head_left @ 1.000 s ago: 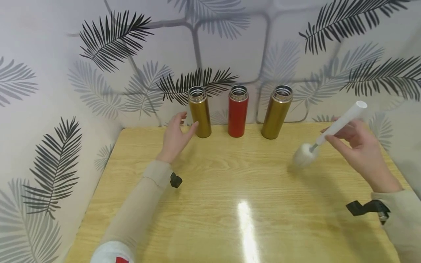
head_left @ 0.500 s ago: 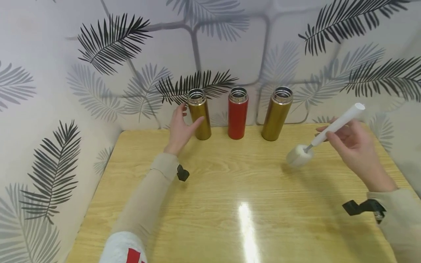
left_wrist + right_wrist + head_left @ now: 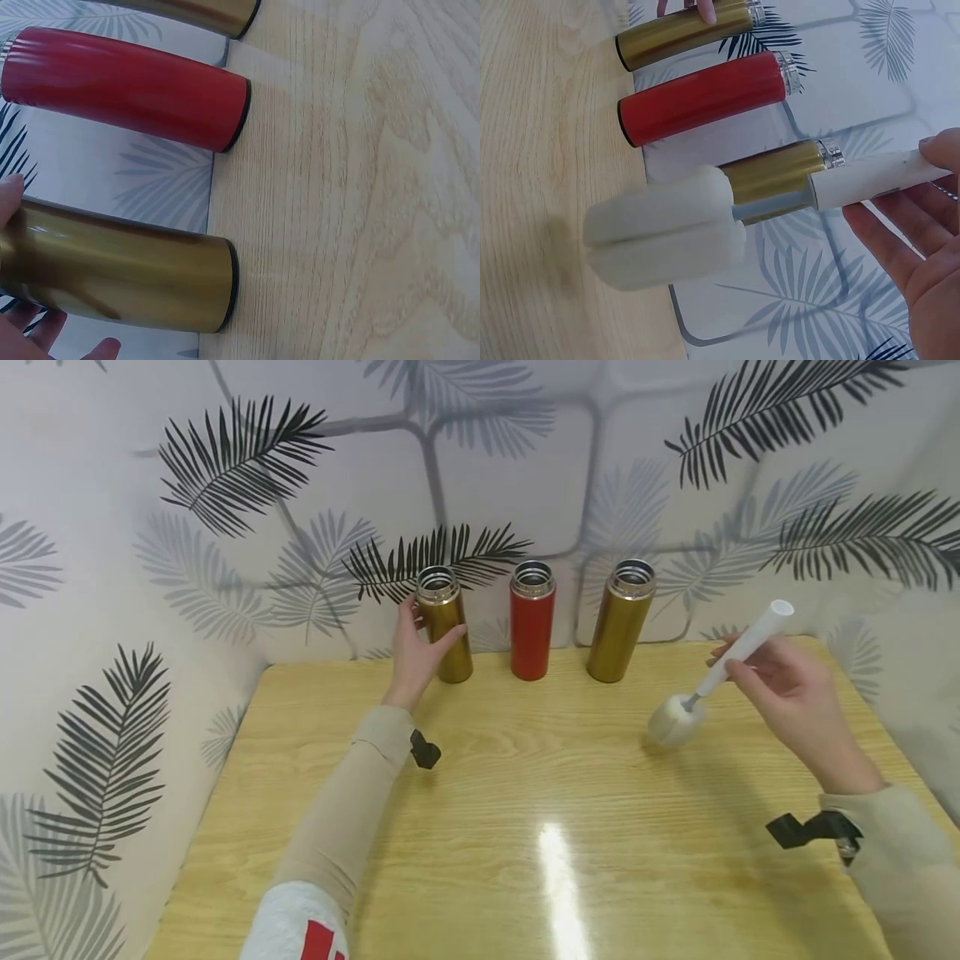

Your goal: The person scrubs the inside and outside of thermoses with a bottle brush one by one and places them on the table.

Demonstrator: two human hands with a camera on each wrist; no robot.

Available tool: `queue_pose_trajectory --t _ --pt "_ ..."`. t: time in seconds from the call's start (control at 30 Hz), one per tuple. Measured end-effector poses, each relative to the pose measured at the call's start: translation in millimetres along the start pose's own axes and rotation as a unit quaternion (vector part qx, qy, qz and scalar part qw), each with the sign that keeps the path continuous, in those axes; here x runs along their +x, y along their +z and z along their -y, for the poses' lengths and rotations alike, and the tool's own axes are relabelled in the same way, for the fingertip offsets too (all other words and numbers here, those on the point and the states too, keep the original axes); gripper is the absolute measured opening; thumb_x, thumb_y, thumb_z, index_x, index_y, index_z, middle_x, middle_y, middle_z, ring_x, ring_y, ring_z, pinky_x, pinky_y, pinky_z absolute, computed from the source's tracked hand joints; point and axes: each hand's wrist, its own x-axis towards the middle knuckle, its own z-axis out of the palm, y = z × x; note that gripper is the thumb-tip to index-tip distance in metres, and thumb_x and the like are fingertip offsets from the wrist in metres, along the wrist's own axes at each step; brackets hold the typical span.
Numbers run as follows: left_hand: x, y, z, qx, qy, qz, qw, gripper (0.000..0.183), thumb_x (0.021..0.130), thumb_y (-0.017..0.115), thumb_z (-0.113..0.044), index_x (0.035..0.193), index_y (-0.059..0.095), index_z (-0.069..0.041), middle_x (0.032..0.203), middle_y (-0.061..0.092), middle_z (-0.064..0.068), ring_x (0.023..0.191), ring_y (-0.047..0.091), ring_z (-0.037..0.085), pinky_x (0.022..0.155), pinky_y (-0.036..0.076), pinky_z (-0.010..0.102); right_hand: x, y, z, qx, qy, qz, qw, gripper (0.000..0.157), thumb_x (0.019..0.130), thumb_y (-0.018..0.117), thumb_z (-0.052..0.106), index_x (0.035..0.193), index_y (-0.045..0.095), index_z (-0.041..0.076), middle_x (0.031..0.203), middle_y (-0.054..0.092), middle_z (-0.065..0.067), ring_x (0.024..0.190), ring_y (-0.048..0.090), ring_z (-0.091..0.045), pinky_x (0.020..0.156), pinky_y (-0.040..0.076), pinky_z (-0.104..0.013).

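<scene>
A gold vacuum flask (image 3: 450, 639) without a lid stands upright at the back left of the table. My left hand (image 3: 416, 656) is around it, thumb on the near side and fingers on the far left side; the left wrist view shows the thumb (image 3: 9, 199) over its wall and the little finger apart from it. My right hand (image 3: 787, 693) pinches the white handle (image 3: 742, 647) of a sponge bottle brush. The brush's pale sponge head (image 3: 664, 229) points down to the left, above the table. A red flask (image 3: 531, 631) and another gold flask (image 3: 618, 631) stand to the right, both open-mouthed.
The flasks stand in a row along the back edge of the wooden table (image 3: 487, 827), close to a wall (image 3: 517, 468) with a leaf pattern. A bright light reflection lies on the table's front middle.
My left hand has moved right and closed in around the left gold flask. My right hand has carried the brush slightly left. The flasks keep their places while the head view shifts a little.
</scene>
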Motion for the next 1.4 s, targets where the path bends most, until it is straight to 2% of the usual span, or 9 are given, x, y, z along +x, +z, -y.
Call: queue_pose_trajectory --t 0.07,0.17,0.3,0.4,0.63,0.93,1.1,1.27,1.4 --pt "3.4 -0.7 -0.4 -0.002 -0.004 0.001 1.0 0.09 0.091 0.083 -0.029 0.159 0.029 -0.009 0.152 0.049 0.019 0.134 0.052 0.034 0.113 0.044 0.048 1 0.7 -1 0.002 -0.007 -0.003 1.0 0.034 0.095 0.059 -0.018 0.129 0.06 -0.016 0.113 0.073 -0.008 0.107 0.07 -0.013 0.091 0.055 -0.017" --pt "10.2 -2.8 -2.9 0.001 -0.005 0.007 1.0 0.086 0.091 0.083 -0.027 0.157 0.031 -0.008 0.15 0.049 0.02 0.131 0.053 0.036 0.109 0.047 0.049 1 1.1 -3 0.033 -0.01 -0.003 0.999 0.043 0.095 0.058 -0.02 0.137 0.056 -0.012 0.112 0.074 -0.006 0.107 0.071 -0.012 0.091 0.055 -0.017" --pt "15.0 -5.4 -7.0 0.016 -0.004 0.016 0.9997 0.078 0.091 0.083 -0.025 0.152 0.038 -0.007 0.147 0.052 0.019 0.128 0.054 0.037 0.106 0.048 0.049 -1 2.2 -4 0.088 -0.027 0.0 0.996 0.049 0.093 0.055 -0.024 0.141 0.051 -0.013 0.113 0.074 -0.011 0.106 0.072 -0.015 0.09 0.057 -0.018" --pt "12.6 -5.2 -8.8 0.023 -0.003 0.016 0.9996 0.077 0.09 0.084 -0.026 0.151 0.039 -0.007 0.147 0.053 0.018 0.128 0.055 0.036 0.107 0.049 0.049 -2 2.3 -5 0.109 -0.043 0.001 0.993 0.047 0.093 0.053 -0.026 0.139 0.049 -0.017 0.113 0.074 -0.013 0.105 0.073 -0.017 0.089 0.057 -0.02" --pt "-4.0 -3.2 -10.8 0.014 -0.015 0.021 0.9996 0.081 0.089 0.085 -0.028 0.153 0.039 -0.008 0.149 0.052 0.018 0.13 0.055 0.036 0.108 0.048 0.049 -5 0.2 0 0.161 -0.034 0.011 0.986 0.036 0.096 0.047 -0.025 0.132 0.049 -0.021 0.114 0.072 -0.017 0.107 0.072 -0.021 0.088 0.06 -0.025" --pt "-21.3 -5.5 -17.2 0.005 -0.009 0.029 0.9995 0.083 0.087 0.086 -0.028 0.153 0.04 -0.009 0.146 0.054 0.018 0.131 0.055 0.037 0.109 0.048 0.051 -5 -0.1 6 0.097 -0.005 -0.004 0.995 0.036 0.097 0.053 -0.019 0.133 0.055 -0.014 0.11 0.072 -0.011 0.102 0.073 -0.015 0.082 0.06 -0.022" --pt "-31.0 -9.1 -22.1 -0.007 -0.002 0.033 0.9994 0.083 0.086 0.087 -0.028 0.152 0.04 -0.01 0.147 0.054 0.017 0.131 0.055 0.038 0.109 0.048 0.054 -2 0.6 6 0.105 -0.014 0.0 0.994 0.039 0.096 0.053 -0.021 0.135 0.052 -0.015 0.111 0.073 -0.011 0.104 0.073 -0.015 0.085 0.059 -0.021" --pt "-41.5 -11.2 -26.8 -0.007 0.02 0.037 0.9991 0.08 0.086 0.088 -0.028 0.15 0.043 -0.01 0.146 0.056 0.016 0.129 0.056 0.037 0.108 0.047 0.056 4 1.0 8 0.106 -0.013 0.004 0.994 0.032 0.097 0.053 -0.02 0.128 0.049 -0.019 0.113 0.072 -0.012 0.108 0.071 -0.017 0.088 0.059 -0.021" --pt "-50.2 -10.5 -29.6 -0.012 0.042 0.04 0.9982 0.077 0.085 0.088 -0.026 0.148 0.047 -0.01 0.143 0.057 0.014 0.125 0.057 0.036 0.106 0.048 0.055 8 1.4 11 0.088 -0.013 0.007 0.996 0.029 0.098 0.055 -0.018 0.127 0.054 -0.015 0.113 0.072 -0.012 0.107 0.071 -0.016 0.087 0.058 -0.02"
